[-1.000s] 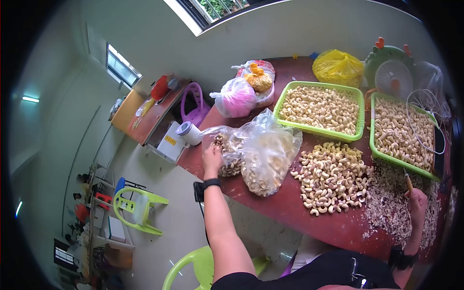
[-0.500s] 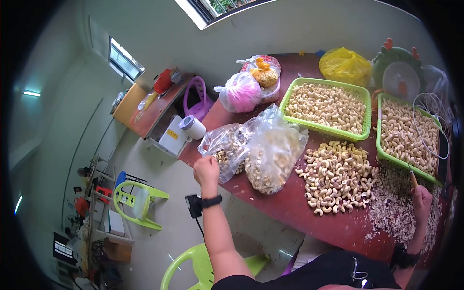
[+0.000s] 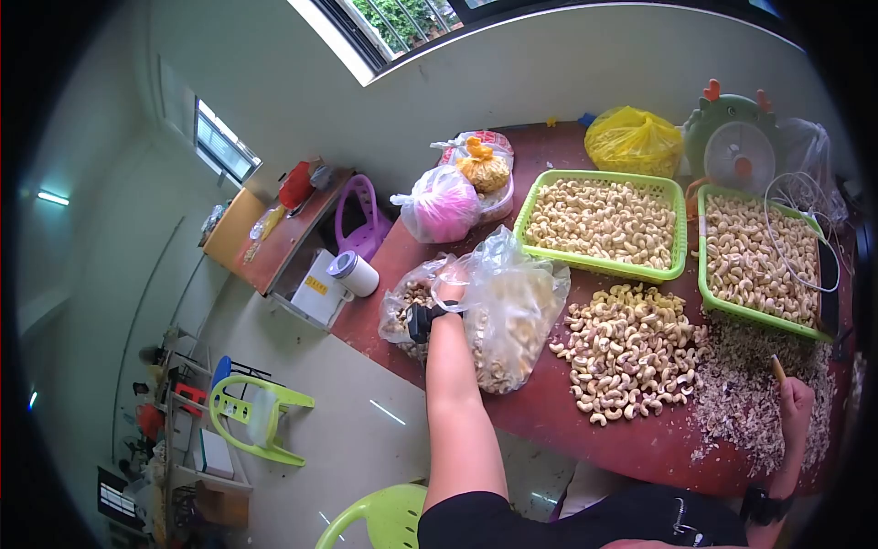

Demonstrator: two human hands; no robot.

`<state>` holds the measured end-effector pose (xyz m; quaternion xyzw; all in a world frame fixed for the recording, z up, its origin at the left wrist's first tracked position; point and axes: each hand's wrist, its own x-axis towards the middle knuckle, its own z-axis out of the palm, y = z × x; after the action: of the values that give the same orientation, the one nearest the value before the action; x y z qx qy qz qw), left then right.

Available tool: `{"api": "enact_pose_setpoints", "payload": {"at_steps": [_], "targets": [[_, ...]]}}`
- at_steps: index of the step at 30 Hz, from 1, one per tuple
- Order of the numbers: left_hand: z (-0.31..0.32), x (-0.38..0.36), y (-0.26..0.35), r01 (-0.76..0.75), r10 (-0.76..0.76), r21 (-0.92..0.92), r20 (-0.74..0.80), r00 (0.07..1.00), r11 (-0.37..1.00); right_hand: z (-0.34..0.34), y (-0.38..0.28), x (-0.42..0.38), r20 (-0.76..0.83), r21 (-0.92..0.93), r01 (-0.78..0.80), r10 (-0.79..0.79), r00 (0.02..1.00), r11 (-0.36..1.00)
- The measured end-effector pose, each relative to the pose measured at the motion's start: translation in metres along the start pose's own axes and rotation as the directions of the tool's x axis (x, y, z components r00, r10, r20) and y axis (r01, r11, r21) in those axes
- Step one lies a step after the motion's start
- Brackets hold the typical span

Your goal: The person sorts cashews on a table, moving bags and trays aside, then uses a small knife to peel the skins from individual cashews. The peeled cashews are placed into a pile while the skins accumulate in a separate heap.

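My left hand (image 3: pixel 450 284) reaches over the red table (image 3: pixel 549 416) and is closed on gathered clear plastic where two bags of cashews meet. A small bag (image 3: pixel 402 311) lies to its left and a larger bag (image 3: pixel 521 306) to its right. I cannot tell which bag's plastic it holds. My right hand (image 3: pixel 794 403) rests at the table's right end, gripping a small wooden-handled tool (image 3: pixel 776 368) that points up. It sits on a spread of cashew skins and bits (image 3: pixel 736 398). Between my hands lies a loose pile of cashews (image 3: pixel 631 352).
Two green baskets (image 3: pixel 596 266) (image 3: pixel 703 265) full of cashews stand behind the pile. Further back are a pink bag (image 3: pixel 442 203), a yellow bag (image 3: pixel 633 142) and a small fan (image 3: pixel 736 142). A white jar (image 3: pixel 354 273) stands off the table's left corner. A green chair (image 3: pixel 375 517) is below.
My left hand pulled back from the small bag to the table's edge, then moved right and forward onto the bags' gathered tops. My right hand stayed in place with the tool.
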<state>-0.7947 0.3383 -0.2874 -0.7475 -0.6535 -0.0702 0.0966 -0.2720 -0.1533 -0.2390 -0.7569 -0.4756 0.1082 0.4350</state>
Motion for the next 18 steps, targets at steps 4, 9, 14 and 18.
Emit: {"api": "enact_pose_setpoints", "payload": {"at_steps": [4,9,14,18], "targets": [[-0.024,-0.032,-0.005,-0.251,0.24,-0.025,-0.215,0.947,0.968,-0.007,0.006,-0.001,-0.006,-0.037,-0.073,0.073,0.997,0.997],[-0.089,-0.109,0.012,0.08,-0.049,-0.43,0.082,0.995,0.899,0.0,0.011,0.012,0.026,0.035,-0.06,0.059,0.998,0.998],[-0.069,-0.161,0.019,-0.142,0.089,-0.195,-0.257,0.962,0.97,0.017,-0.006,0.025,0.126,0.039,-0.016,0.011,0.992,0.999],[-0.084,-0.182,0.031,-0.21,-0.044,-0.42,-0.519,0.854,0.883,0.02,-0.007,0.021,0.118,0.09,0.029,-0.04,0.992,0.996]]}}
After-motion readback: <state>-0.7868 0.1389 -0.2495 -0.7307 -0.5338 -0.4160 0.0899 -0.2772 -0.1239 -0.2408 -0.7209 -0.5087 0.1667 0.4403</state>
